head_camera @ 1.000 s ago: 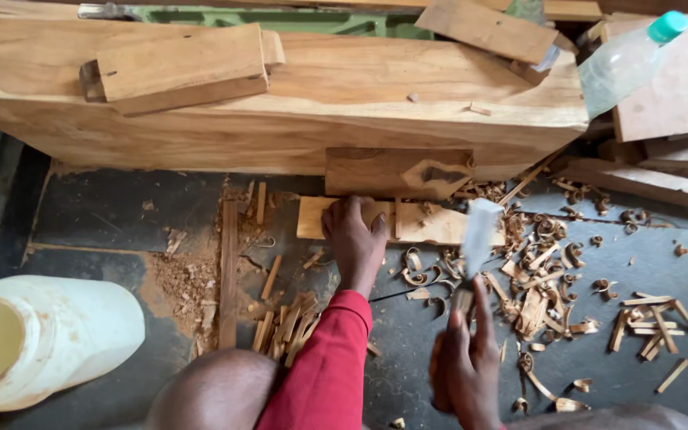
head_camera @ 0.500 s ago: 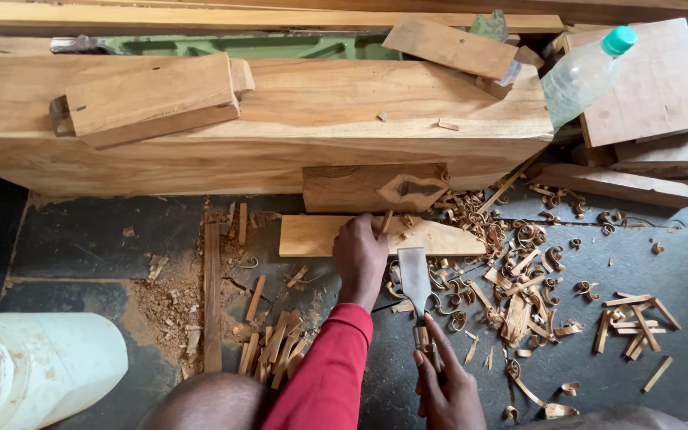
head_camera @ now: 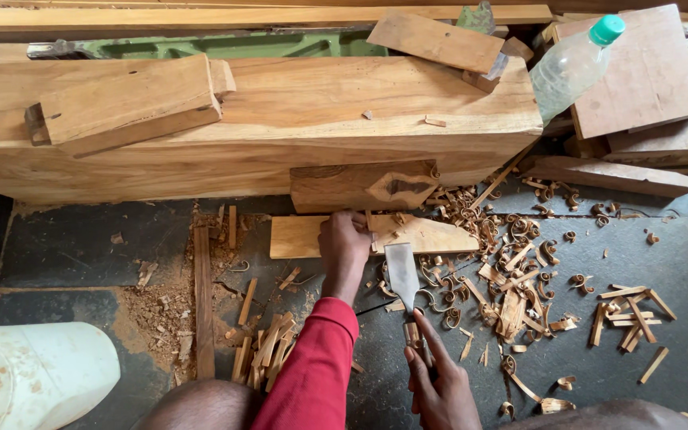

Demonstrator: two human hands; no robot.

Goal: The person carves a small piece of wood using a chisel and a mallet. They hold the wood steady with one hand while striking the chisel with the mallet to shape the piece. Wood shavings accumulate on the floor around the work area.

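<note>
My right hand (head_camera: pixel 439 386) grips the handle of a broad flat steel chisel (head_camera: pixel 402 275), blade pointing away, its edge just short of the pale flat wooden board (head_camera: pixel 420 235) on the dark floor (head_camera: pixel 81 247). Half a second ago the blade sat lower and nearer me. My left hand (head_camera: pixel 344 243), red sleeve outstretched, presses the board against the big timber beam (head_camera: pixel 296 127). Curled wood shavings (head_camera: pixel 519 279) crowd the right; the left floor lies open.
</note>
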